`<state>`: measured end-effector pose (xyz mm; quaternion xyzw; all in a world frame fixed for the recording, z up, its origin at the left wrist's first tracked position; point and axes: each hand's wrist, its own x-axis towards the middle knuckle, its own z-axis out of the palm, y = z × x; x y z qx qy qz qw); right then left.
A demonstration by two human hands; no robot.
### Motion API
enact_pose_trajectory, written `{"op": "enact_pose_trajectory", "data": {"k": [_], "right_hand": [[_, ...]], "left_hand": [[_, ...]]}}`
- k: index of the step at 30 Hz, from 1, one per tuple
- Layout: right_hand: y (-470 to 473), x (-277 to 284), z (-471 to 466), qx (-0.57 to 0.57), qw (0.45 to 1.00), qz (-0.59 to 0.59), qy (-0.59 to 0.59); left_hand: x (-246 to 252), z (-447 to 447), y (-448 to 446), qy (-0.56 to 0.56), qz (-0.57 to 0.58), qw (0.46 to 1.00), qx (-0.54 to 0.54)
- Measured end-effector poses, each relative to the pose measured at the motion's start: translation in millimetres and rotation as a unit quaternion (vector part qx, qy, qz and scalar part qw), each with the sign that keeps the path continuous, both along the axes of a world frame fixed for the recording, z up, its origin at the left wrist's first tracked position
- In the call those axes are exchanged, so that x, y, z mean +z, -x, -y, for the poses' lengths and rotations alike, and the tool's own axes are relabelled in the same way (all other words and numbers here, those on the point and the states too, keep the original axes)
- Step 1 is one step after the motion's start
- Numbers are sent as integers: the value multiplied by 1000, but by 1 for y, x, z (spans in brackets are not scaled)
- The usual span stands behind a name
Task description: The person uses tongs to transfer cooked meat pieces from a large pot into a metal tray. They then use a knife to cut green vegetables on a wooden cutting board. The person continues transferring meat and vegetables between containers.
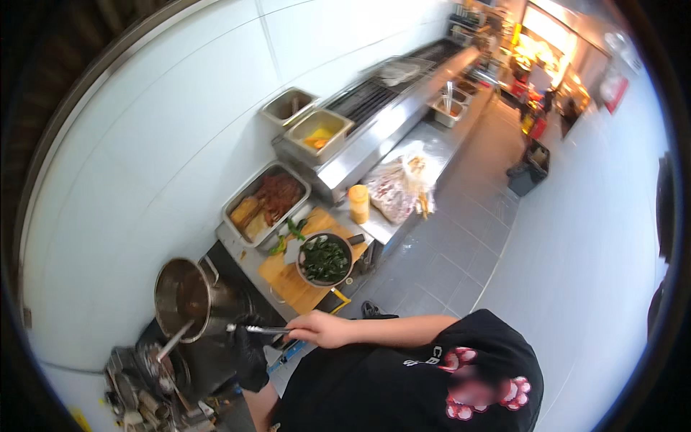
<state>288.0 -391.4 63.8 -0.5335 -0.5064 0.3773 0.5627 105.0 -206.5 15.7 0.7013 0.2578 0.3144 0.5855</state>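
Observation:
My bare right hand grips a slim metal utensil, which points left across my front. My left hand, in a black glove, is beside the utensil's far end; blur and dark surroundings hide whether its fingers hold it. Just beyond that glove stands a deep stainless steel pot with brown contents low inside. A light-coloured handle crosses the pot's near rim. To the right of the pot, a saucepan of dark green leaves sits on a wooden cutting board.
A steel tray of reddish and yellow food is by the wall, near green peppers. Beyond are a squeeze bottle, a plastic bag of food and a grill. Mixed clutter lies lower left. A bin stands along the aisle.

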Motion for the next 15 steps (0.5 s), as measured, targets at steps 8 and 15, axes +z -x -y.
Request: {"op": "enact_pose_trajectory", "data": {"k": [8,15], "right_hand": [[11,11,6,-81,993,-24,81],[21,7,3,-76,995,8,70]], "left_hand": [[91,43,-42,156,88,981,-75],[91,51,-38,116,121,984,-55]]}}
